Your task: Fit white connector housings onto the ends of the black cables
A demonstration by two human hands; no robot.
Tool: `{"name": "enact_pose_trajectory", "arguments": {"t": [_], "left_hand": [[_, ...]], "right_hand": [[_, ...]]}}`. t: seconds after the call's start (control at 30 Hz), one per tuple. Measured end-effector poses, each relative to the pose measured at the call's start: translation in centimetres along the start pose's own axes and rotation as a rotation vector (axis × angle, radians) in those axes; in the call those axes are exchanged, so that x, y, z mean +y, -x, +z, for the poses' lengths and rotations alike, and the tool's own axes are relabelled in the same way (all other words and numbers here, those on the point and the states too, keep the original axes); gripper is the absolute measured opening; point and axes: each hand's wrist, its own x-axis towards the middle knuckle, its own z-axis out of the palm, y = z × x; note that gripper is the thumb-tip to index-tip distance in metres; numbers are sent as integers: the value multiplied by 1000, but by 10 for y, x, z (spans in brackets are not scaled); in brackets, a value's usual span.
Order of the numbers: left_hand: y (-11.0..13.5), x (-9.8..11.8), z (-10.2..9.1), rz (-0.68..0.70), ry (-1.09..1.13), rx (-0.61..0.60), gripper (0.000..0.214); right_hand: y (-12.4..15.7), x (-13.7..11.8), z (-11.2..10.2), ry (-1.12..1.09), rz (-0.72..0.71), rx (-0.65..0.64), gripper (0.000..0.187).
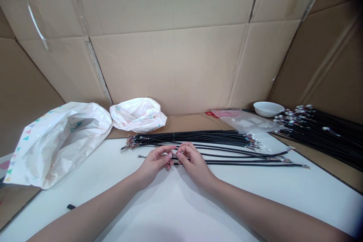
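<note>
My left hand (155, 162) and my right hand (193, 160) meet at the middle of the white table (159, 211). Both pinch the end of a thin black cable (241, 163) where a small white connector (173, 154) shows between the fingertips. The cable runs off to the right along the table. Just beyond my fingers lies a tied bundle of black cables (193, 138) with bare coloured wire ends at both sides. A few loose black cables (244, 154) lie between the bundle and the held one.
A large white plastic bag (56, 143) lies at the left, a smaller crumpled one (137, 115) behind it. At the right are a clear zip bag (249, 121), a white bowl (268, 108) and a heap of finished cables (320, 128). Cardboard walls (181, 56) surround the table.
</note>
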Motion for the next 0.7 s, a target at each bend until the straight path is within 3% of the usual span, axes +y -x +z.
{"name": "enact_pose_trajectory", "arguments": {"t": [0.27,0.7], "left_hand": [[7,2,6,208,-240,136,18],[6,4,7,221,-394,156,26]], "right_hand": [[8,-5,0,274,-185,78,14],[13,-6,1,544,-374,129,14]]}}
